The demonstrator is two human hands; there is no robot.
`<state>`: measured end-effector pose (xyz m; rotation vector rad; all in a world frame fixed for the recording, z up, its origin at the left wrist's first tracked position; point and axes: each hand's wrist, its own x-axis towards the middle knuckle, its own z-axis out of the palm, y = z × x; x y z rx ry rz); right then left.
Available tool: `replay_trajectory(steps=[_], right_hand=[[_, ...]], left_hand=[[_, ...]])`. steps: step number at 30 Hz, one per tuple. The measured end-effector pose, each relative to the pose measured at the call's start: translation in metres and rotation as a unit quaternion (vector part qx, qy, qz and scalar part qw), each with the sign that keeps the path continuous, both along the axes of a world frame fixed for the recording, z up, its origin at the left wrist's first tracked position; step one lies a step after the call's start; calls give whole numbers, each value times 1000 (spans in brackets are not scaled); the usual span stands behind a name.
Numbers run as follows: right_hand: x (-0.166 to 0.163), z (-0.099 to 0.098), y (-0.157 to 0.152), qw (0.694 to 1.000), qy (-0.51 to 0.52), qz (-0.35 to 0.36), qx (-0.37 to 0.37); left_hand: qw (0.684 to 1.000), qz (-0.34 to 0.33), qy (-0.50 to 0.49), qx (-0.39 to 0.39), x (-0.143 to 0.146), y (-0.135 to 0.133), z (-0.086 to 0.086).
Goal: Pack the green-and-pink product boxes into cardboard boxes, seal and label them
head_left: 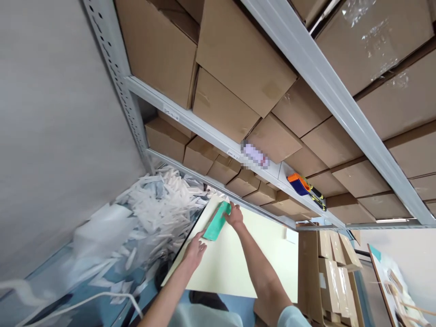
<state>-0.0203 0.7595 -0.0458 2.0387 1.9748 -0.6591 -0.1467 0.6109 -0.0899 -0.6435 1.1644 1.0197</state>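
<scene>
Green pack (217, 221): flat on table (235, 268), near far left corner. Left hand (194, 250): fingers spread, tips touching the near end. Right hand (234, 216): closed on the far end. Best steadied at both ends, kept flat, clear of left edge. Shelf labels (172, 113): too small to read.

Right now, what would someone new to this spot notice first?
The green packet stands out, lying on the pale table with the left hand at its near end and the right hand at its far end. To the left of the table lies a big heap of white scraps. Behind it, metal shelves are packed with cardboard boxes, and an orange tool sits on one shelf.
</scene>
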Motion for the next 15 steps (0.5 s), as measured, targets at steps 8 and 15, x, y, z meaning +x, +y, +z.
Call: replay_trajectory(steps=[8,15], right_hand=[[17,17,-91,973,173,89,122],[61,49,-148,911,363,146,132]], left_hand=[[997,44,41,58,0,-41,43],[972,153,110,138,14,-96,108]])
